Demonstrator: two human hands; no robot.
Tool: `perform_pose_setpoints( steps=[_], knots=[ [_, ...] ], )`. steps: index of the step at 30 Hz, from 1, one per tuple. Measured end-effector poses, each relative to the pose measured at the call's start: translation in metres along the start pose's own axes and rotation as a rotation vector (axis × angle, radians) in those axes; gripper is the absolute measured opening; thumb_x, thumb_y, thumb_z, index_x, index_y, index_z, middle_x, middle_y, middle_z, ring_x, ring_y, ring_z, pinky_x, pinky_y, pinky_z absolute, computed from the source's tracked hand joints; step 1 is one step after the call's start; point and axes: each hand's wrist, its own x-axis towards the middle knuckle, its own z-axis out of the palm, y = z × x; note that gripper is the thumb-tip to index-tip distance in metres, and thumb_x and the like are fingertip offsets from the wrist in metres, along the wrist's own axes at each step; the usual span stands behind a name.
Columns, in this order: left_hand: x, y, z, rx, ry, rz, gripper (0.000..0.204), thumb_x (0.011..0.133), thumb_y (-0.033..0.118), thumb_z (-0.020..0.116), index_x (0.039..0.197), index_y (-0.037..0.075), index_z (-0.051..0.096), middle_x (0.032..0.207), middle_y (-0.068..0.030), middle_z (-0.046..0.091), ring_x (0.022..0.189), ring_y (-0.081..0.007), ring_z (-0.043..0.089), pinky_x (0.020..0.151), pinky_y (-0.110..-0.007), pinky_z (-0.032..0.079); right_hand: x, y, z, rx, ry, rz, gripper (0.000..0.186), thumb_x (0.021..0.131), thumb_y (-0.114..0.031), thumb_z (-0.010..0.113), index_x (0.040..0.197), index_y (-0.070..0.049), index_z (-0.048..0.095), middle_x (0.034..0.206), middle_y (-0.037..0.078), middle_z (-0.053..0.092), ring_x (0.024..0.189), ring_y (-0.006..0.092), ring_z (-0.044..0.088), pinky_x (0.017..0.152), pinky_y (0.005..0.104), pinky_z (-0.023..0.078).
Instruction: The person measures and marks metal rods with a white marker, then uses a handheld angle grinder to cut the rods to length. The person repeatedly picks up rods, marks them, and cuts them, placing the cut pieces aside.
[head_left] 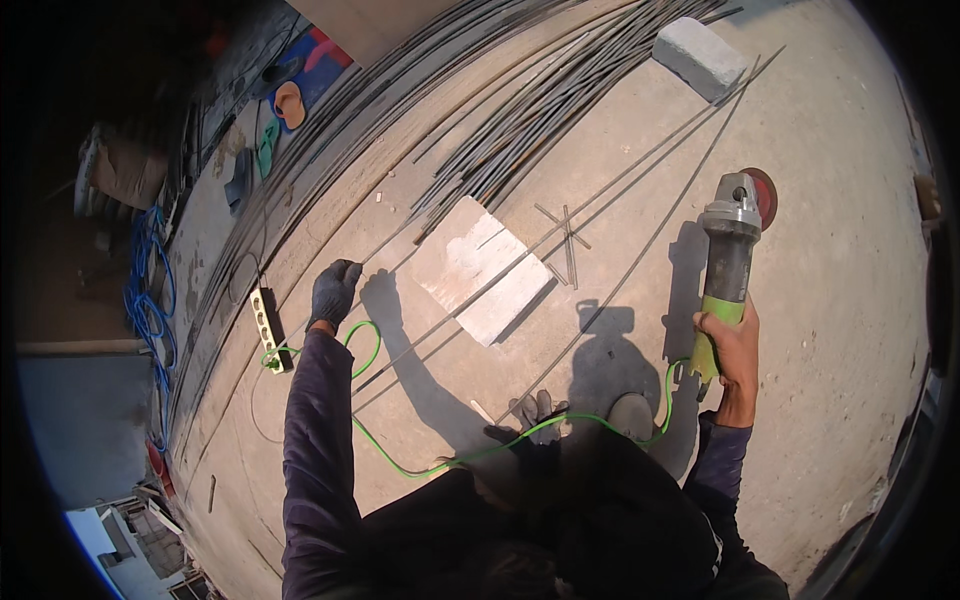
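Note:
My left hand [335, 293], in a dark glove, is closed on the end of a thin steel rod [405, 232] that runs up and right toward a bundle of rods. My bare right hand [733, 345] grips the green rear handle of an angle grinder [730, 240], held upright with its reddish disc [763, 198] at the top. A green cord [400, 468] trails from the grinder across to the left. Between my hands, a pale block [485, 270] lies on the floor with a long rod [510, 268] resting across it. Several short rod pieces [568, 245] lie beside the block.
A pile of steel rods [540, 120] spreads across the far floor, near a second block [697, 58]. A power strip [266, 330] lies beyond my left forearm, with a blue cable [150, 300] farther left. A dark glove [540, 408] lies near my shoe [632, 415].

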Motion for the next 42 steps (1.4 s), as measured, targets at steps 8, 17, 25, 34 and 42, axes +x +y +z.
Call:
perform_pose_setpoints(
  steps=[8,17,25,34,42],
  knots=[
    [-0.079,0.095,0.008,0.033,-0.386,0.3,0.045,0.101,0.047,0.059,0.105,0.003,0.069,0.096,-0.0203,0.071,0.094,-0.04,0.068,0.079,-0.049,0.052,-0.002,-0.005,0.004,0.021,-0.044,-0.021,0.041,0.075,-0.002,0.071,0.115,0.0,0.061,0.095,0.005,0.064,0.08,0.0144,0.061,0.073,0.0294,0.051],
    [-0.1,0.136,0.027,-0.231,-0.334,-0.048,0.05,0.099,0.047,0.062,0.081,0.001,0.068,0.071,-0.02,0.063,0.066,-0.0361,0.062,0.064,-0.046,0.047,-0.003,-0.006,0.034,0.016,-0.168,-0.016,0.042,0.074,-0.001,0.072,0.114,0.0,0.06,0.095,0.006,0.065,0.08,0.0147,0.062,0.074,0.0321,0.053],
    [-0.08,0.156,0.045,-0.299,-0.278,-0.07,0.053,0.094,0.055,0.065,0.085,0.003,0.069,0.073,-0.0168,0.067,0.069,-0.034,0.065,0.066,-0.045,0.048,-0.004,0.004,0.06,-0.158,-0.228,-0.147,0.048,0.071,-0.006,0.077,0.115,-0.001,0.06,0.098,0.008,0.067,0.086,0.018,0.065,0.078,0.0333,0.053],
    [-0.079,0.165,0.044,-0.197,-0.283,-0.08,0.051,0.095,0.054,0.065,0.087,0.004,0.072,0.074,-0.0178,0.068,0.069,-0.0338,0.067,0.067,-0.044,0.05,0.005,0.005,0.103,-0.492,-0.364,-0.15,0.069,0.068,-0.023,0.084,0.126,-0.002,0.053,0.102,0.022,0.071,0.1,0.0415,0.071,0.084,0.0443,0.055],
    [-0.091,0.17,0.054,-0.081,-0.139,-0.035,0.048,0.096,0.052,0.065,0.09,0.005,0.074,0.079,-0.0206,0.071,0.078,-0.0396,0.071,0.071,-0.046,0.053,-0.002,0.012,0.135,-0.656,-0.489,-0.153,0.072,0.075,-0.027,0.076,0.136,-0.002,0.047,0.106,0.027,0.071,0.104,0.0473,0.068,0.091,0.0525,0.054]
  ],
)
